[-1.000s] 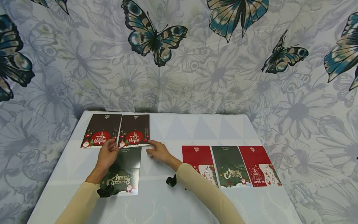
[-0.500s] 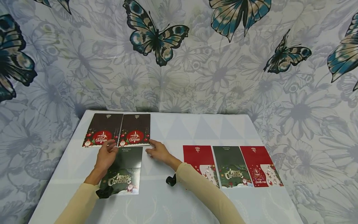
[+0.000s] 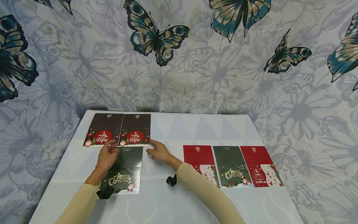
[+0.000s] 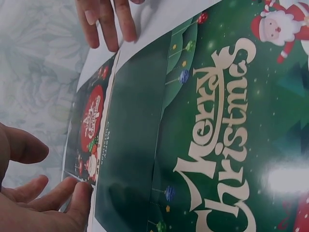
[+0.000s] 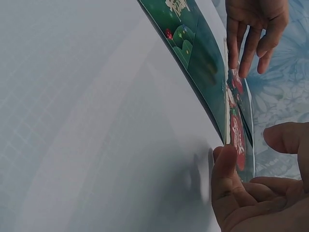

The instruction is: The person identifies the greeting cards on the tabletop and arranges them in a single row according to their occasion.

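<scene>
Dark Christmas card, red round motif near lower edge, flat, just beside matching card.

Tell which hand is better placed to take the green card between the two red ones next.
Right, I think: the right hand, at the right-hand dark card, is nearer that green card, its sleeve over one red card; the left hand is farther off.

free: tabletop right of dark cards | obstacle: right fingers, between left green card and left red card
</scene>
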`<action>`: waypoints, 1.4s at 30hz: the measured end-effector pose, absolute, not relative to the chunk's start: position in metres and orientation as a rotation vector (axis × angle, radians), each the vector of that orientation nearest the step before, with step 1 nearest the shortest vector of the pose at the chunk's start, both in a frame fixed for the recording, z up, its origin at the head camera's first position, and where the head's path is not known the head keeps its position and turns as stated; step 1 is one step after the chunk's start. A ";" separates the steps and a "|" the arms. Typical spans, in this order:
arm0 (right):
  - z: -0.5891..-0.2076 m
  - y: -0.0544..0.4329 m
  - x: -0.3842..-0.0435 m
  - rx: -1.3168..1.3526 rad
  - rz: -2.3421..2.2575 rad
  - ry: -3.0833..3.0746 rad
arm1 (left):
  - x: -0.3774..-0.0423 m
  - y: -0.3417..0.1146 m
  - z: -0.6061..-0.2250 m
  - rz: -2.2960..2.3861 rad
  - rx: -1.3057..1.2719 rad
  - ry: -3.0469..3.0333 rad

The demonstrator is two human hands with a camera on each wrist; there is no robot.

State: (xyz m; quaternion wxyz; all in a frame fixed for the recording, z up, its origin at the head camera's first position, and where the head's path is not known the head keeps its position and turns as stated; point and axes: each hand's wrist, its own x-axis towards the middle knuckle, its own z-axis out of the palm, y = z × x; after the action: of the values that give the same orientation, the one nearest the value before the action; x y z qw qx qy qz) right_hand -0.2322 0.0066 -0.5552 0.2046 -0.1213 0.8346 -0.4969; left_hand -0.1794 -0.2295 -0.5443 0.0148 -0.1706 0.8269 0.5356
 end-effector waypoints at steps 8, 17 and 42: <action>-0.554 0.015 -0.230 -0.357 -1.398 2.328 | -0.180 -0.225 -0.539 1.632 -0.489 2.595; -0.550 0.030 -0.230 -0.333 -1.541 2.198 | -0.180 -0.220 -0.533 1.582 -0.343 2.623; -0.521 0.122 -0.215 -0.470 -1.630 2.191 | -0.170 -0.179 -0.519 1.630 0.046 2.528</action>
State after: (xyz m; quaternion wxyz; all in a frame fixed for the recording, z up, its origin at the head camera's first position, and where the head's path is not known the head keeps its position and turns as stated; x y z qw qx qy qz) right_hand -0.2149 0.1224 -0.5206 0.1843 -0.1666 0.7770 -0.5783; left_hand -0.1705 -0.1793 -0.5187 0.0664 0.0152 0.8384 0.5407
